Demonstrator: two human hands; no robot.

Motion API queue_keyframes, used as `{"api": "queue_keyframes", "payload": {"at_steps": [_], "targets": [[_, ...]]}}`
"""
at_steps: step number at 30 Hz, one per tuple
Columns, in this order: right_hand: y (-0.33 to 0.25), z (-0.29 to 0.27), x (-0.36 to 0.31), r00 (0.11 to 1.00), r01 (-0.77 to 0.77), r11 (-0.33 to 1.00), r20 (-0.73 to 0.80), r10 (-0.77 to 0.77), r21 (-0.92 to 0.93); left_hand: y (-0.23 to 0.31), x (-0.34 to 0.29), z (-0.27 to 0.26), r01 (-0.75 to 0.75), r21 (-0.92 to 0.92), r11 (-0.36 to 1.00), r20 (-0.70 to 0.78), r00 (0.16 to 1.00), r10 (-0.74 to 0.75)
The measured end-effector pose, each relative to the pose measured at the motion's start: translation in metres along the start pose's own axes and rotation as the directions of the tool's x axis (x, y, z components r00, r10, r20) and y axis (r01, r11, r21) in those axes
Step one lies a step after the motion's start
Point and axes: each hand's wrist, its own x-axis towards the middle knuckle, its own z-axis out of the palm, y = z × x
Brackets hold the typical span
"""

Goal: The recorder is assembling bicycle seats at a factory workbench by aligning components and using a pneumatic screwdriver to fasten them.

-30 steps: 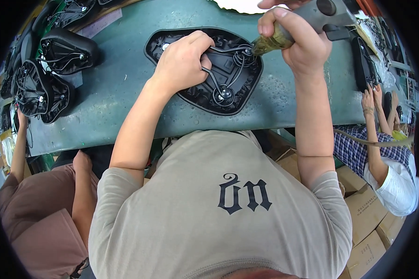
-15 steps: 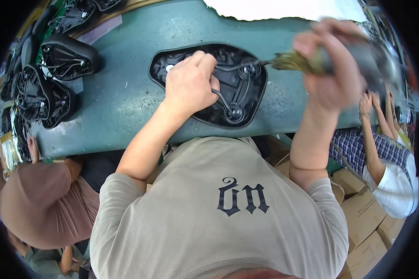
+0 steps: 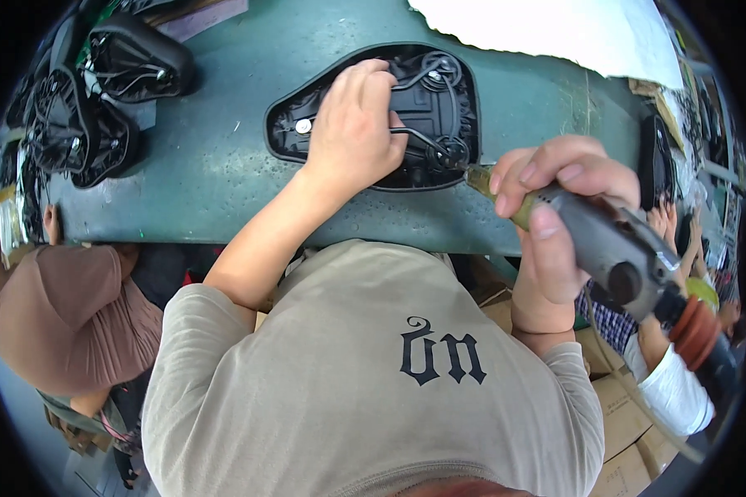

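An upside-down black bicycle saddle [image 3: 423,108] lies on the table, its narrow end to the left. Bent metal rails [image 3: 414,132] run along its underside to coil springs at the wide end. Over the middle of the saddle, my left hand [image 3: 352,124] grips the rails, fingers curled; its hold is partly hidden. Wrapped in my right hand [image 3: 568,186] is a grey electric screwdriver [image 3: 609,248] with a yellowish front sleeve. Its tip meets the near spring [image 3: 452,155] at the saddle's wide end. A round, pale fastener [image 3: 303,126] shows near the narrow end.
Several more upturned saddles [image 3: 137,60] crowd the table's left end. A torn white sheet [image 3: 555,33] lies at the far right. Co-workers sit on both sides, one in a brown top [image 3: 66,315] at left. Cardboard boxes [image 3: 626,422] stand below right.
My right hand has brought the screwdriver down and nearer, from the far spring's side to the near spring. The saddle has turned a little under my left hand, which still holds it.
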Motion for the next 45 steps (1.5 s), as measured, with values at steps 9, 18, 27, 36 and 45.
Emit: {"api": "queue_keyframes", "payload": {"at_steps": [9,18,27,36,45], "targets": [[0.007,0.022,0.0,0.998,-0.044,0.984,0.042,0.052,-0.174,0.004,-0.003,-0.005,0.084,-0.069,0.994,0.07,0.994,-0.079],[0.023,0.016,0.003,0.993,0.017,1.0,0.115,-0.017,0.003,0.004,-0.003,-0.008,0.067,-0.063,0.996,0.019,0.998,-0.066],[-0.046,-0.011,-0.001,0.968,0.243,0.97,0.062,-0.243,0.002,0.006,-0.001,-0.02,0.062,-0.006,0.998,0.076,0.995,-0.061],[-0.011,-0.083,-0.049,0.981,0.091,0.996,-0.174,-0.088,0.008,-0.061,-0.094,-0.137,0.639,0.107,0.762,-0.395,0.73,-0.557],[0.017,-0.082,-0.044,0.989,0.02,0.985,-0.145,0.006,0.173,-0.147,-0.131,-0.183,0.867,-0.149,0.475,-0.756,0.21,-0.62]]}}
